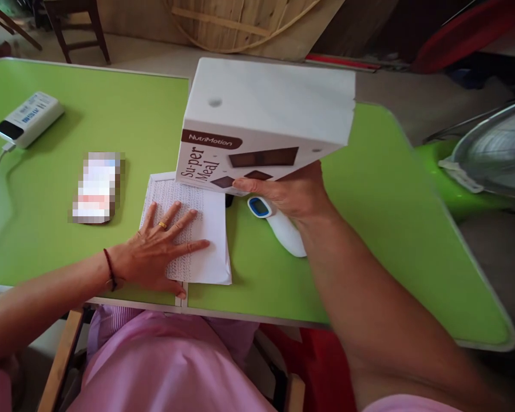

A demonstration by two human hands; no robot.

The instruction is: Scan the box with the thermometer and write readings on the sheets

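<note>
The white box (266, 97) is gripped low in the right hand (298, 194), its fingers mostly hidden, and is held tilted near the far edge of the table (390, 189); lifting appears done, setting down not, though contact with the papers (212, 229) cannot be judged. Toward the near edge, those papers are partly covered by the left hand (154, 252), spread flat, with a thermometer (285, 232) placed beside them.

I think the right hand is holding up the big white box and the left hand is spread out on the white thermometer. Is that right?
Not quite. The head view shows the left hand spread out on the paper, not on the white thermometer. The right hand is holding up the big white box, just as you said.
</note>
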